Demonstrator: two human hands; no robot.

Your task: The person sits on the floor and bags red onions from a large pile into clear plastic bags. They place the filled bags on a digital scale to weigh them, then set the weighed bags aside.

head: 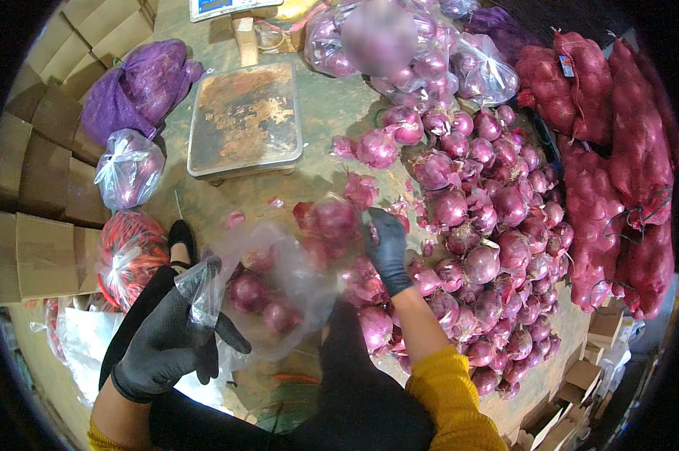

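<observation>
My left hand [167,332], in a black glove, grips the rim of a clear plastic bag [311,282] at the lower left. Several red onions [252,292] show through the bag's film. My right hand [386,242], also gloved, has curled fingers beside a motion-blurred red onion [335,217] at the bag's far side. Whether anything is inside its fingers is hidden. To the right of that hand spreads a large heap of loose red onions [486,265], with dry skins among them.
A platform scale [246,118] stands ahead on the floor. Filled bags of onions [129,169] and red chillies [132,253] sit left, before stacked cardboard boxes [46,253]. Red mesh sacks of onions [587,225] are at right. More bagged onions [430,62] lie at the far side.
</observation>
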